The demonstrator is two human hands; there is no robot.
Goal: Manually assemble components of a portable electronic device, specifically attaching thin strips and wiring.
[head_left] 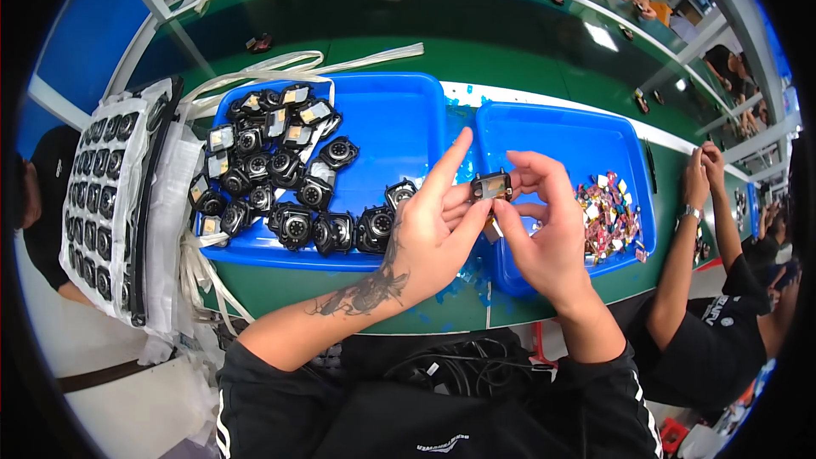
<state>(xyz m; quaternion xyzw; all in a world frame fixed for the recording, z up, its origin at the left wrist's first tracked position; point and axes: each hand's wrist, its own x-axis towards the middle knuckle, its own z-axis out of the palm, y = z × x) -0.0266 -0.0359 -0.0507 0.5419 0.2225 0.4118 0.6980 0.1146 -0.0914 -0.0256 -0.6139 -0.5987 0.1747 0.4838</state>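
Observation:
Between my two hands, over the gap between two blue trays, is a small dark smartwatch case [490, 187] with a tan inner face. My left hand [425, 229] grips its left side, index finger stretched upward. My right hand [548, 234] closes on the right side, thumb and fingers bent round the edge. Just below the case, by both thumbs, shows a small pale and yellowish piece [494, 228]; whether it is attached cannot be seen. The left blue tray [382, 98] holds many black watch cases [286, 168]. The right blue tray [544, 123] contains a pile of small coloured parts [608, 219].
A stacked rack of watch cases [106, 195] stands at the far left, beside white straps [255, 76]. Behind the trays runs a green conveyor belt [374, 17] with scattered parts. A co-worker's arms [680, 246] reach in at right. Black cables [476, 361] lie below the table edge.

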